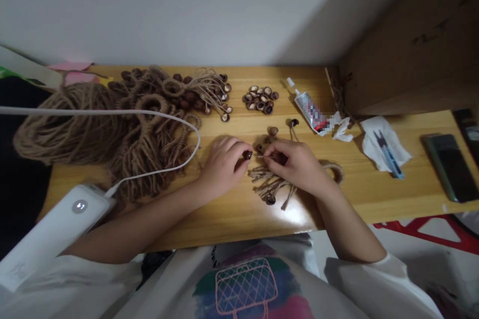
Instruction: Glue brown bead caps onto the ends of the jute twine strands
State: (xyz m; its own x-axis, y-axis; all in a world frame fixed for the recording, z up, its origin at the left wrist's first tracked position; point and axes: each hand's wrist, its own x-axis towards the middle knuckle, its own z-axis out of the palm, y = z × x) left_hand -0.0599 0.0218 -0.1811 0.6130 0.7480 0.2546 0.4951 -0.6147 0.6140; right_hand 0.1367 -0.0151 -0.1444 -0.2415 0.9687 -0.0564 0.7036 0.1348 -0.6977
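My left hand pinches a dark brown nutshell half between thumb and fingertips. Just to its right, my right hand is closed on a thin strand of twine, its tip pointing at the shell. Below and behind the right hand lies a twine tassel with frayed ends and a wrapped loop. Several shells are around the tassel's strands, among them a shell at the lower end and a shell above the hand. The right palm is hidden.
Loose shell halves lie at the back. A glue tube, blue-handled nippers on tissue, and a phone are to the right, beside a cardboard box. Twine bundles fill the left, near a cabled power bank.
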